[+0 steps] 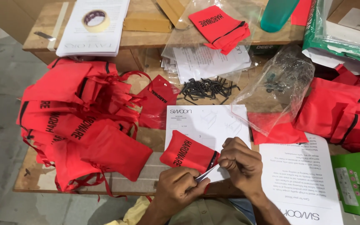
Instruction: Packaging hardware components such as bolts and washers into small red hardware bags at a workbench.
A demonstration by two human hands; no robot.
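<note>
The left hand (179,186) and the right hand (241,163) are both pinching the open mouth of a small red bag (187,153) lying on white paper (213,121) near the table edge, and a loose pinch might be letting it slip shut.

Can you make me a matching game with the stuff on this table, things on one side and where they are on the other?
Things:
1. Roll of tape
2. Pile of red bags
3. Black screws
4. Small red bag

Places:
A. at the hands
B. heaped at the table's left side
C. on a booklet at the far edge
D. loose in the table's middle

Pairs: 1-C, 2-B, 3-D, 4-A
</note>
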